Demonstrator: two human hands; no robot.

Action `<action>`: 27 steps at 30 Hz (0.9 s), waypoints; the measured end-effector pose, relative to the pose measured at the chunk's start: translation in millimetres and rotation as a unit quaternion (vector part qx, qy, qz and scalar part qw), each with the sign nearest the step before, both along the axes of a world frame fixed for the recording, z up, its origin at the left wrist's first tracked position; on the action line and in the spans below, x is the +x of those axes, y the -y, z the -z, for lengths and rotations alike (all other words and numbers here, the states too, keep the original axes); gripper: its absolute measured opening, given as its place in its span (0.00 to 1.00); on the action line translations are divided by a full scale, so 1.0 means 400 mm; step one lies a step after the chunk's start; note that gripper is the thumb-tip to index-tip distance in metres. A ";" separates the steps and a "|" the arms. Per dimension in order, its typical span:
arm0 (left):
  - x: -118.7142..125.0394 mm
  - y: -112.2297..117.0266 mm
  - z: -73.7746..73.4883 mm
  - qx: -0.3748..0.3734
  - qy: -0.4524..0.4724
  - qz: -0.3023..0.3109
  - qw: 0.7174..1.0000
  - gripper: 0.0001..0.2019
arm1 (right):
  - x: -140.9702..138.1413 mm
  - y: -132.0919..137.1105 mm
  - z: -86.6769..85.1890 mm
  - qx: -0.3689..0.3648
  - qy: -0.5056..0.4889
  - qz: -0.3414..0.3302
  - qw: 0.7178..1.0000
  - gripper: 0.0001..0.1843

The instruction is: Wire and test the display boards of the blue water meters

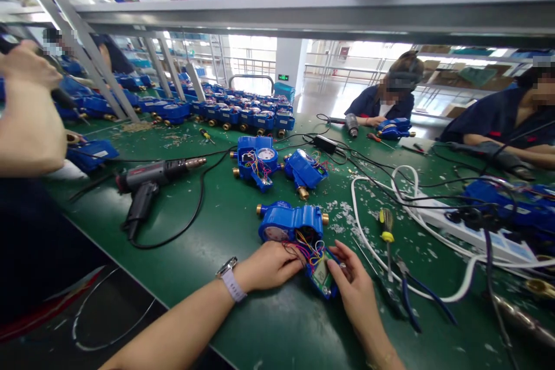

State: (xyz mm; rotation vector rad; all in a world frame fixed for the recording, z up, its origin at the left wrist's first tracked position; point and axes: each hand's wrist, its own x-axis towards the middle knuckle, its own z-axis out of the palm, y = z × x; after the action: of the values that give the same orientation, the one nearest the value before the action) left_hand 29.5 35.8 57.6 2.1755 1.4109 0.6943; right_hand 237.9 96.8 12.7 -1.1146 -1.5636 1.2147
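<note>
Nearest the lens is the wearer's left forearm, coming up from the bottom edge with a watch (226, 266) on the wrist. Going left to right: a co-worker's forearm (30, 121) is raised at the far left, then a heat gun (150, 179) lying on the green table (277, 329) with its nozzle pointing right. Next up, the wearer's left hand (271, 266) has its fingers bunched in close by some coloured wires (313, 250), can't tell if they're actually pinching any. Those wires run out of an opened blue meter (288, 219) lying just beyond the hands, with two more meters behind it. They lead to a green circuit board (321, 273) in a blue cover (326, 295), and the right hand (354, 283) has that cover gripped, thumb over its right edge. Further right: yellow-and-black screwdriver (385, 225), blue-handled pliers (410, 295), then a white power strip (481, 235).
</note>
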 end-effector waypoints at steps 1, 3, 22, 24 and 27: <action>-0.003 0.007 -0.007 -0.004 -0.004 -0.006 1.000 0.12 | 0.000 0.001 -0.001 0.007 0.003 -0.001 1.000 0.32; -0.008 0.035 -0.022 -0.011 -0.015 -0.027 0.999 0.12 | 0.001 0.005 -0.010 0.019 0.012 -0.001 1.000 0.33; 0.007 0.388 0.068 0.008 -0.093 -0.124 0.988 0.10 | 0.047 0.174 -0.121 0.384 0.068 0.011 0.921 0.21; 0.018 0.368 0.062 -0.008 -0.090 -0.144 0.985 0.14 | 0.057 0.235 -0.098 0.422 0.090 -0.113 0.895 0.17; 0.020 0.334 0.054 -0.029 -0.102 -0.172 0.979 0.27 | 0.055 0.306 -0.032 0.500 0.113 -0.224 0.829 0.19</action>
State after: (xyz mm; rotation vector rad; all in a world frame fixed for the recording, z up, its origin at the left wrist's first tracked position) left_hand 37.4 -97.9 36.0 2.0239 1.9194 0.5468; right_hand 260.0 -25.8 25.3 -0.1857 -2.3027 0.3400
